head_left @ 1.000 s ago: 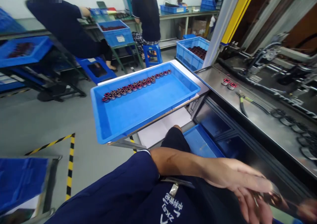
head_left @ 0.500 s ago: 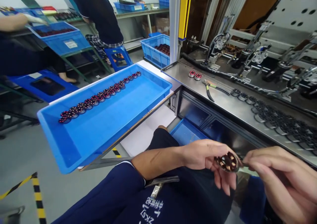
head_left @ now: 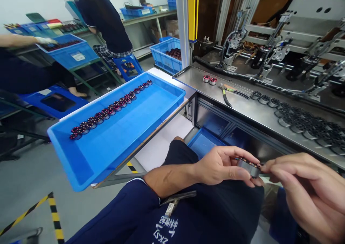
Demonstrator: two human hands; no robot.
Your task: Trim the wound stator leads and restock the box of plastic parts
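Note:
Between the thumb and fingers of my left hand (head_left: 223, 166) is a motor stator (head_left: 249, 167), tipped so its grey metal side faces me and copper windings show along its top edge. My right hand (head_left: 304, 186) is closed in a pinch at the stator's right edge; what its fingertips grip is too small to make out. Beyond the hands, a steel bench holds many dark stators (head_left: 299, 118), two red-topped stators (head_left: 209, 79) and a pair of green-handled pliers (head_left: 226, 94). To the left, a line of finished-looking stators (head_left: 113, 107) stands in a shallow blue tray (head_left: 94, 165).
A machine with metal arms (head_left: 272, 53) rises behind the steel bench (head_left: 199, 73). Two people sit at benches at the back left, one with a gloved hand (head_left: 45, 40) at a blue crate (head_left: 81, 51). Another blue crate (head_left: 167, 62) of parts stands by the yellow post.
My left hand has turned the stator from showing its wound face to showing its side. My right hand stays pinched at its edge. The co-worker's gloved hand has moved right, over the crate.

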